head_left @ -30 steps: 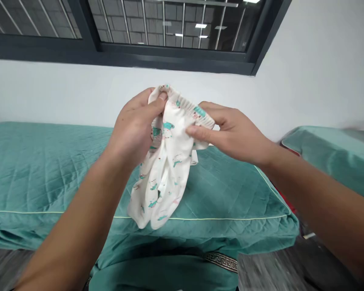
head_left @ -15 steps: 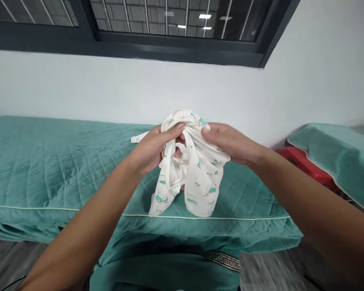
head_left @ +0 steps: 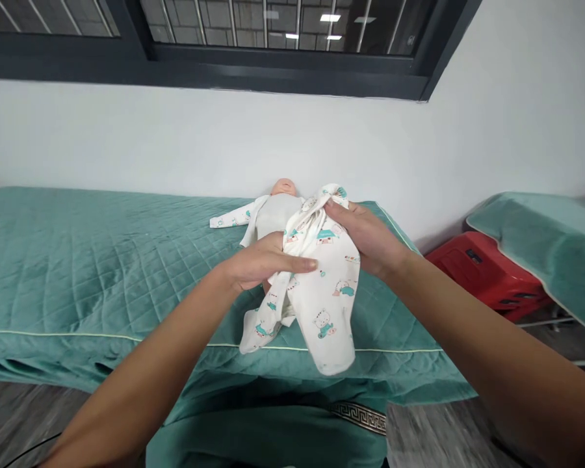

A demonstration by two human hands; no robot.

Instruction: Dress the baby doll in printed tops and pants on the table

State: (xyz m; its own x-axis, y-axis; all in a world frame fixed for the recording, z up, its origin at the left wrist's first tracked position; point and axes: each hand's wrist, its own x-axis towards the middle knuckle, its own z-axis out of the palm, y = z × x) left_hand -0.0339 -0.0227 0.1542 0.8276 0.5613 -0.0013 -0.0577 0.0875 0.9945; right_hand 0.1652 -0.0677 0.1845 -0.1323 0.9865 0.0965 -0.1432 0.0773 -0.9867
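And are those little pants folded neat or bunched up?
Bunched at the top: the pants are gathered in wrinkles at the right hand, but spread smoother below.

— Looks like what?
— Like small white trousers of soft, thin cloth [head_left: 329, 292], printed with teal and pink cartoon animals.
— Held how?
— Gripped near the twisted, bunched top by the bare right hand [head_left: 368, 237]; pinned lower down under the thumb of the bare left hand [head_left: 266, 262].
— Spread flat?
— Only partly: broad and smooth along the leg on the right [head_left: 326, 331], down to a rounded end; narrower, creased and slanting outward along the leg on the left [head_left: 263, 322].
— Lying where?
— Dangling in front of a teal quilted bed cover [head_left: 102, 260]; hard to tell whether touching.
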